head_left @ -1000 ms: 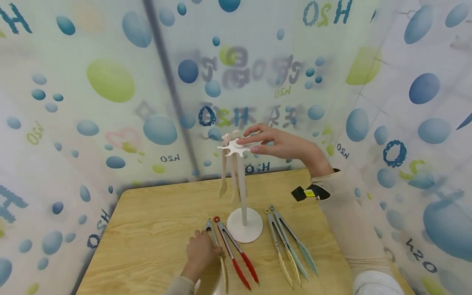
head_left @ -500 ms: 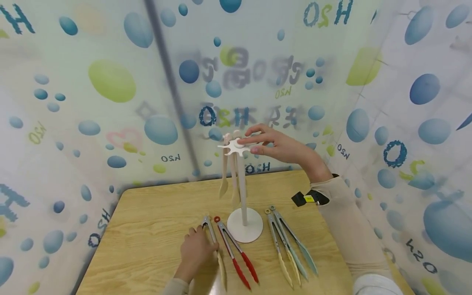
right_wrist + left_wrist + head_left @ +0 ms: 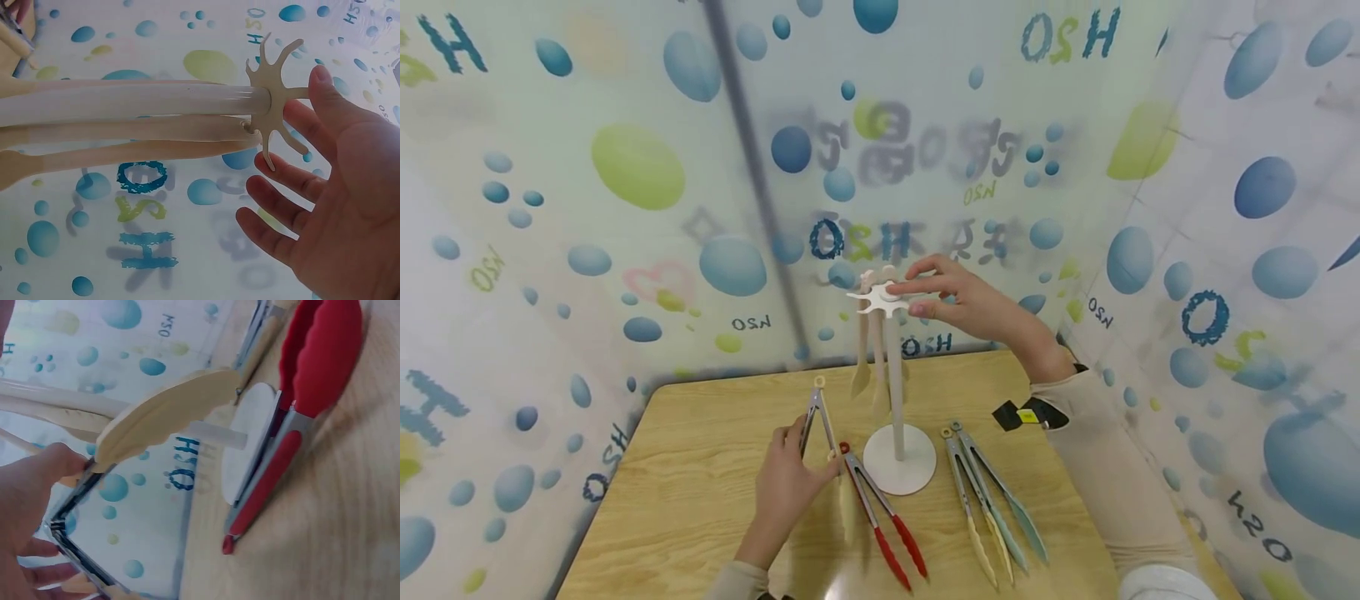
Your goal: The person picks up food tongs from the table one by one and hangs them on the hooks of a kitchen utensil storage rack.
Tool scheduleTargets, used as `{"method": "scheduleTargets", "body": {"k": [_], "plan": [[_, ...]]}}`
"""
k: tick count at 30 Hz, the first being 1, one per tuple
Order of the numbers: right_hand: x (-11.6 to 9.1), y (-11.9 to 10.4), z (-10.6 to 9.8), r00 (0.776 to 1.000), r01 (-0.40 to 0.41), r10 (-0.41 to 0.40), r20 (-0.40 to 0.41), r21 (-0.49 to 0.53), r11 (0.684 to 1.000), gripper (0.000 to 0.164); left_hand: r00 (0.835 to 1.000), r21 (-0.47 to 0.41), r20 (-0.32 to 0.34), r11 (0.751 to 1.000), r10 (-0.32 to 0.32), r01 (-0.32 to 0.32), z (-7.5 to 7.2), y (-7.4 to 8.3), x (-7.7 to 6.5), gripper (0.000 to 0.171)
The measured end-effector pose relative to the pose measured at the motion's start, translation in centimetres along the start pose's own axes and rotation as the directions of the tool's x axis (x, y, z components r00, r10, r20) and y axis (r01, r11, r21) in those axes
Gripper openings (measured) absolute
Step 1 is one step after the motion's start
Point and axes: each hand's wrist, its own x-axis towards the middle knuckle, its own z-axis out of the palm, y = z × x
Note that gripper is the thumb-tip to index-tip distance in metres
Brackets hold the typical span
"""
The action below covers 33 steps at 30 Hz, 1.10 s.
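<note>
My left hand [image 3: 790, 483] holds a pair of cream-tipped tongs [image 3: 847, 504] above the table, thumb on one arm and fingers at the other. Its arms stand apart, and one cream tip [image 3: 165, 419] fills the middle of the left wrist view. Just to the right lie red-tipped tongs [image 3: 886, 546], spread on the wood. At the top of a white utensil rack [image 3: 892, 383], the index finger of my right hand [image 3: 973, 304] rests on the central knob. Its thumb lies beside one of the hooks [image 3: 294, 56], and the other fingers are spread and lightly bent.
Several pale cream utensils [image 3: 880, 358] hang from the rack's far side. Right of the round white base [image 3: 898, 479] lie cream-tipped tongs [image 3: 976, 542] and green-tipped tongs [image 3: 1032, 529], close together on the wooden table [image 3: 700, 467]. A patterned curtain [image 3: 715, 167] surrounds the table.
My left hand has lifted the cream-tipped tongs off the table, ring end up and away from me, and their arms have spread. My right hand has stayed at the rack's top.
</note>
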Motion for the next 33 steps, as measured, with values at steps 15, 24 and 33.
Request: {"method": "scheduleTargets", "body": {"k": [15,24,33], "plan": [[-0.3,-0.3,0.6,0.997,-0.049,0.049,-0.066,0.003,0.999,0.039,0.902,-0.227,-0.315,0.899,0.296,-0.375,-4.0,2.3,2.9,0.097],[-0.3,-0.6,0.8,0.994,-0.049,0.045,-0.096,-0.036,0.998,0.038,0.802,-0.289,-0.418,0.774,0.428,-0.564,-5.3,3.9,4.5,0.093],[-0.3,-0.6,1.1,0.992,-0.032,0.023,-0.125,-0.075,0.997,0.038,0.764,-0.323,-0.428,0.708,0.483,-0.628,-5.9,5.5,5.3,0.089]]}}
